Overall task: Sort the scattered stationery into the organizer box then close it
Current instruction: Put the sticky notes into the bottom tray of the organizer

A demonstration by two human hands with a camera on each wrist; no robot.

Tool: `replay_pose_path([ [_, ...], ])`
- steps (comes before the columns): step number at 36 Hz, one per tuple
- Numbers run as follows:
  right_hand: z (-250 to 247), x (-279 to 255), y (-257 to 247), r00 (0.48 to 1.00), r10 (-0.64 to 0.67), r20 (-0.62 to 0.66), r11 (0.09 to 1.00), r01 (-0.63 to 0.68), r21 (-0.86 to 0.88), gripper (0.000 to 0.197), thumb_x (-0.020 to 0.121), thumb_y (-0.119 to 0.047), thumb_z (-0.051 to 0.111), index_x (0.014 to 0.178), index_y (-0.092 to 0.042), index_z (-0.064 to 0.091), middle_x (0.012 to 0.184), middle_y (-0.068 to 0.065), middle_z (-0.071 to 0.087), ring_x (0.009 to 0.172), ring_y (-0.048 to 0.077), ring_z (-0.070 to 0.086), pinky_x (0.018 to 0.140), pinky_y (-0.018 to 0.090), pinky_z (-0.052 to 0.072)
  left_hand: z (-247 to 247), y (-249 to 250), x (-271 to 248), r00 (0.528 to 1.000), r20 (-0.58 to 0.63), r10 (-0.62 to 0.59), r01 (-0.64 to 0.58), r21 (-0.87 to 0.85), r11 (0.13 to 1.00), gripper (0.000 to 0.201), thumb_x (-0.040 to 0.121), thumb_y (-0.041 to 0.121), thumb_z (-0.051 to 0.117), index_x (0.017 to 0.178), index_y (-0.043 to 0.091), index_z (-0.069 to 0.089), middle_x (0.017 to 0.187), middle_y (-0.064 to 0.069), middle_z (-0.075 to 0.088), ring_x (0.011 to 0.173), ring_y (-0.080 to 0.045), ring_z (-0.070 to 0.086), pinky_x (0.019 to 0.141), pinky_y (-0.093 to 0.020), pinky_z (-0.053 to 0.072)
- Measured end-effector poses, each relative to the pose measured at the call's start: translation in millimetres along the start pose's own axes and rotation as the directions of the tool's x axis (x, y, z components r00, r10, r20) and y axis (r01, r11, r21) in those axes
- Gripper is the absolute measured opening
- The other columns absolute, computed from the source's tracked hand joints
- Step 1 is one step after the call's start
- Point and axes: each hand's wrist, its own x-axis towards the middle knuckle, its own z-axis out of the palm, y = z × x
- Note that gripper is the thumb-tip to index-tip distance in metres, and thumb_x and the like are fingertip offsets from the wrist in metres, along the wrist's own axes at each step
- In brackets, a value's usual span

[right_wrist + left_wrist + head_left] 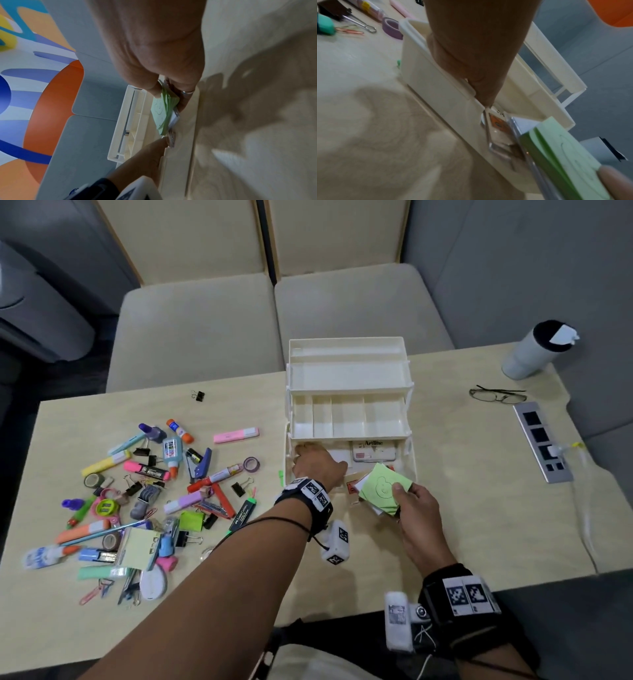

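The cream organizer box stands open at the table's middle, its tiered trays swung back. My left hand reaches into the left end of the bottom compartment, where its fingertips are hidden under the tray; in the left wrist view the left hand dips behind the box's front wall. My right hand grips a green sticky-note pad stacked on white and clear items, tilted over the box's front right rim. The right wrist view shows that pad pinched between thumb and fingers. An Artline packet lies inside.
A heap of scattered stationery covers the table's left half, with a pink highlighter and a black binder clip lying apart. At the right are a tumbler, glasses and a socket strip. Chairs stand behind.
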Motion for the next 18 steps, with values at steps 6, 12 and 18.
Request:
replay_pose_path([
  [6, -10.0, 1.5, -2.8, 0.998, -0.056, -0.003, 0.997, 0.055, -0.055, 0.021, 0.103, -0.024, 0.067, 0.122, -0.015, 0.070, 0.106, 0.002, 0.080, 0.097, 0.018, 0.078, 0.092, 0.048, 0.063, -0.5, 7.5, 0.5, 0.998, 0.006, -0.060, 0.060, -0.036, 0.998, 0.079, 0.077, 0.037, 0.079, 0.136, -0.004, 0.045, 0.133, -0.022, 0.045, 0.114, -0.037, 0.058, 0.093, -0.042, 0.056],
  [12, -13.5, 2.1, -8.7, 0.997, -0.070, 0.031, 0.996, 0.072, -0.056, 0.014, 0.103, -0.019, 0.067, 0.116, -0.017, 0.069, 0.103, 0.002, 0.081, 0.097, 0.020, 0.079, 0.087, 0.042, 0.063, 5.7, 12.9, -0.2, 0.983, -0.083, -0.162, 0.156, -0.078, 0.985, 0.094, 0.082, 0.047, 0.069, 0.149, -0.007, 0.030, 0.145, -0.023, 0.035, 0.133, -0.041, 0.045, 0.105, -0.048, 0.046],
  [18, -15.3, 0.4, -13.7, 0.996, -0.068, 0.062, 0.997, 0.071, -0.044, 0.018, 0.103, -0.019, 0.068, 0.120, -0.014, 0.069, 0.101, 0.002, 0.082, 0.096, 0.019, 0.079, 0.087, 0.041, 0.062, 13.5, 11.9, 7.8, 0.994, -0.057, -0.090, 0.091, 0.010, 0.996, 0.102, 0.081, 0.060, 0.069, 0.150, -0.006, 0.032, 0.150, -0.029, 0.031, 0.136, -0.046, 0.038, 0.107, -0.054, 0.045],
])
